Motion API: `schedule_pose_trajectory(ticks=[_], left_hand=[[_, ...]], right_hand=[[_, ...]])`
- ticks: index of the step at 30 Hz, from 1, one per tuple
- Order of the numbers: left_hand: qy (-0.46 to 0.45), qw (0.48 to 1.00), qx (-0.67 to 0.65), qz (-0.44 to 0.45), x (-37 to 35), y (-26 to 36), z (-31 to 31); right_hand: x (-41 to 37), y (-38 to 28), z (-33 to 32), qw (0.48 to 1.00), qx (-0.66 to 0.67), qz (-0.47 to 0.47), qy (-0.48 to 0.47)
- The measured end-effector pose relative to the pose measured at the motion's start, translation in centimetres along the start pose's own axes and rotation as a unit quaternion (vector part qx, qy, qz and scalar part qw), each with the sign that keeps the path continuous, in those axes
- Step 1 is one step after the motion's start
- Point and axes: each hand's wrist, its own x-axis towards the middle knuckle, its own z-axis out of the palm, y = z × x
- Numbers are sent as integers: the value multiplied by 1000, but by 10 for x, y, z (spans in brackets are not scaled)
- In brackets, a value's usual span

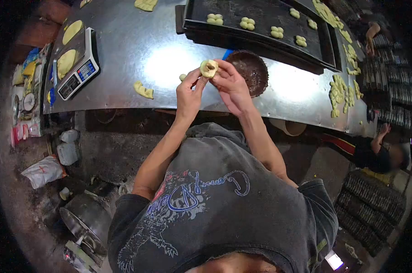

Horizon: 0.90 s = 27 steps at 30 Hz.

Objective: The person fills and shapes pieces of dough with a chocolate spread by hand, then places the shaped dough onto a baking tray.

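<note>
Above the steel table's near edge, a piece of pale yellow dough [209, 67] with a dark spot of filling in its middle is held up between my hands. My left hand [190, 93] pinches its left side, while the fingers of my right hand [232, 86] are closed on its right side. Just left of my left fingers lies a small dough ball [183, 77], partly hidden. Behind my right hand stands a round brown bowl [256, 75] with a dark, glossy inside. A flat dough strip [143, 90] rests on the table further left.
A black baking tray [260, 38] at the back holds several dough clusters. On the left sits a digital scale [81, 73] beside flat dough pieces [67, 63]. More dough strips [338, 95] lie on the right. Another person [383, 152] is at the far right.
</note>
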Motion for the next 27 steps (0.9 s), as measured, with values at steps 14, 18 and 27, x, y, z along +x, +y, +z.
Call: schedule_pose_trajectory(ticks=[14,18,27], left_hand=[[0,996,35,88,38,5,-108],[5,998,-67,-5,48,21,-117],[-186,969,-60,-149,74,34,-99]], right_hand=[[39,19,90,982,-181,-45,-17],[36,29,114,940,-301,-158,13],[19,9,106,881,-429,-185,69]])
